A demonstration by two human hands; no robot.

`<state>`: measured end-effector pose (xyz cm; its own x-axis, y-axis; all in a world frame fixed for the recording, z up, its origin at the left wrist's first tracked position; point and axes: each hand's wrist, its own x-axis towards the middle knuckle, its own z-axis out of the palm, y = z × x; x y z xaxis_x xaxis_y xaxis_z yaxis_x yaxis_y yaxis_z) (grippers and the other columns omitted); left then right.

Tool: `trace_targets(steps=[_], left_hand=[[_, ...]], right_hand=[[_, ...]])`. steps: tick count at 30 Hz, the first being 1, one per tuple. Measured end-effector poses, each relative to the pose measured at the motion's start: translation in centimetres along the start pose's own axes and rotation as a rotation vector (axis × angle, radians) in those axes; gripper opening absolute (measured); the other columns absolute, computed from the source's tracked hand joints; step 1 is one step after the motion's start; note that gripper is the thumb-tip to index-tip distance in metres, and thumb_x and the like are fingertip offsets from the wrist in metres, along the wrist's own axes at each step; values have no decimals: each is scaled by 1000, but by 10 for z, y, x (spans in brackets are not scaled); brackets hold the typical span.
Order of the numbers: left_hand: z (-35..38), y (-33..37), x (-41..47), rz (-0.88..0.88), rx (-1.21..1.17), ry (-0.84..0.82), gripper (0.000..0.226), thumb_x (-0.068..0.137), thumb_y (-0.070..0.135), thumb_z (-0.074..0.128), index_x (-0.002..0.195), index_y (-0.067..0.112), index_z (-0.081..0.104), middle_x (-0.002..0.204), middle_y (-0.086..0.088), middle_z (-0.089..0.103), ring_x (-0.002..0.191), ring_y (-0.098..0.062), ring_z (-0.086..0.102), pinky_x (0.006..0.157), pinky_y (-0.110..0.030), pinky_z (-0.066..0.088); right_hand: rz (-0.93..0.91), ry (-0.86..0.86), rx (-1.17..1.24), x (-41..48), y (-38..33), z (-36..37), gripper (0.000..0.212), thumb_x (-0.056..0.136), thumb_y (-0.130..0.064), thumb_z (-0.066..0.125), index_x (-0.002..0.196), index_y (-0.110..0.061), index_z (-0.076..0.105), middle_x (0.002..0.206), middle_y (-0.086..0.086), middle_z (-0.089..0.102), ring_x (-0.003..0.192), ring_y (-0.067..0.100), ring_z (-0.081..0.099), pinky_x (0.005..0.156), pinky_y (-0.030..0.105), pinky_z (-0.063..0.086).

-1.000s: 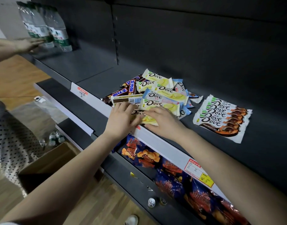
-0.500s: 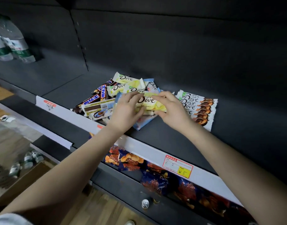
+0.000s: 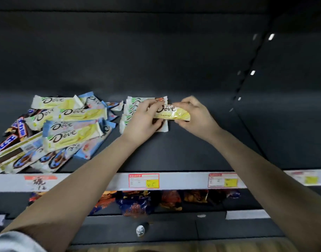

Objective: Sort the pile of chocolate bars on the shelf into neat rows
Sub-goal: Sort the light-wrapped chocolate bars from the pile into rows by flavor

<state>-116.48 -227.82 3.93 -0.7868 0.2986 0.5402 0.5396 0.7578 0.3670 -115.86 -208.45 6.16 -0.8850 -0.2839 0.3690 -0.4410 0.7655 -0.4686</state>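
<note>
Head view: left hand (image 3: 141, 120) and right hand (image 3: 194, 115) pinch opposite ends of yellow foil-wrapped Dove bar (image 3: 171, 112), frame centre; best laid flat, parallel, just right of white-wrapped Dove row (image 3: 128, 110).

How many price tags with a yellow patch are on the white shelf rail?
3 on the rail: one tag between the forearms, another by the right forearm, a blurred one past it. Arms may hide more.

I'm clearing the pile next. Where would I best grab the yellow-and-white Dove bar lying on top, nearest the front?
Probably pinch the yellow-and-white Dove bar across its long edges, mid-length, from above: it lies flat atop the pile, lengthwise left to right.
</note>
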Motion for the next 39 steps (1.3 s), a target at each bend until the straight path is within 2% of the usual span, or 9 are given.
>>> trace_targets(steps=[3, 7, 12, 17, 20, 23, 29, 33, 39], left_hand=[[24, 18, 8, 66, -23, -34, 49, 77, 12, 68, 124, 6, 55, 118, -15, 53, 112, -32, 51, 100, -32, 37], [45, 40, 9, 65, -70, -92, 48, 77, 13, 70, 123, 7, 57, 117, -14, 54, 110, -30, 52, 97, -36, 43], [57, 53, 12, 79, -55, -216, 51, 78, 14, 71, 126, 7, 55, 119, -14, 52, 112, -29, 51, 101, -36, 40], [61, 58, 19, 36, -60, -265, 48, 82, 13, 68, 127, 6, 54, 122, -13, 50, 113, -25, 51, 101, -22, 32], [66, 60, 24, 3, -55, -261, 45, 85, 6, 63, 129, 4, 52, 125, -13, 49, 112, -24, 51, 97, -9, 24], [75, 62, 29, -21, -64, -250, 43, 87, -2, 55, 129, 4, 52, 127, -13, 47, 113, -23, 51, 92, -1, 20], [89, 62, 44, -68, -65, -241, 44, 87, 1, 54, 131, 8, 51, 127, -9, 46, 115, -21, 48, 94, -11, 26], [93, 59, 56, -122, -69, -225, 44, 87, 2, 56, 131, 8, 51, 129, -8, 45, 116, -20, 48, 96, -12, 27], [104, 58, 67, -218, -114, -120, 44, 84, -4, 57, 126, 6, 54, 126, -9, 47, 113, -21, 50, 91, -3, 20]], right_hand=[[77, 21, -74, -19, 18, -17, 47, 80, -19, 68, 126, -22, 57, 116, -1, 48, 108, 16, 44, 100, 28, 36], [149, -18, -131, -40, 38, -27, 49, 81, -16, 67, 128, -19, 54, 120, 1, 48, 109, 19, 43, 98, 22, 31], [201, -105, -180, -53, 54, -31, 47, 86, -21, 64, 131, -18, 52, 127, 3, 46, 117, 21, 42, 106, 25, 26], [250, -103, -151, -56, 65, -34, 43, 89, -10, 58, 130, -16, 52, 128, 2, 46, 116, 16, 46, 92, 10, 25], [279, -71, -138, -54, 70, -36, 44, 87, -9, 60, 130, -14, 52, 128, 4, 48, 115, 17, 48, 91, 9, 25], [295, -66, -127, -51, 76, -39, 44, 87, -10, 61, 130, -14, 52, 128, 5, 48, 116, 18, 48, 92, 11, 27], [285, -77, -135, -37, 96, -42, 47, 86, -5, 60, 131, -18, 51, 127, 3, 49, 118, 20, 45, 98, 20, 32], [317, -64, -99, -29, 110, -47, 48, 88, -3, 57, 133, -17, 49, 132, 4, 44, 120, 17, 44, 97, 14, 27], [344, 15, -61, -7, 122, -38, 46, 87, 2, 55, 130, -12, 51, 131, 4, 41, 118, 17, 45, 94, 7, 22]])
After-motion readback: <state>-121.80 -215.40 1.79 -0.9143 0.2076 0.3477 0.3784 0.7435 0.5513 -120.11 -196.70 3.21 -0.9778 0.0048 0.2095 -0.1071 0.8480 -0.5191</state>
